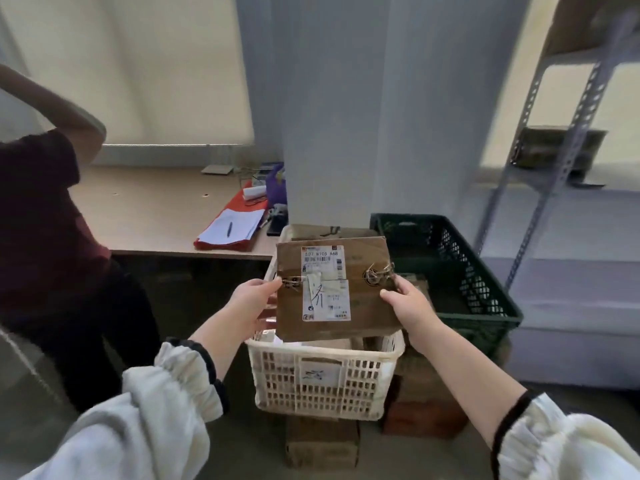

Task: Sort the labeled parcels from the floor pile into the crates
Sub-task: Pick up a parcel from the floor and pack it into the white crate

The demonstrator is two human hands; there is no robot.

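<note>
A flat brown cardboard parcel (367, 306) with two white shipping labels hangs tilted above the white plastic crate (329, 379). My left hand (254, 303) pinches its left edge, thumb on top. At the parcel's right edge, my right hand (407, 301) grips it, thumb over the upper face. The white crate holds other parcels, mostly hidden under the held one. To its right stands a dark green crate (478, 292) with a brown parcel partly visible inside.
Brown boxes (322, 441) sit on the floor below and right of the white crate. Another person in dark clothes (45, 230) stands at the left by a wooden desk (156, 209) with papers. A grey metal shelf rack (568, 150) rises at the right.
</note>
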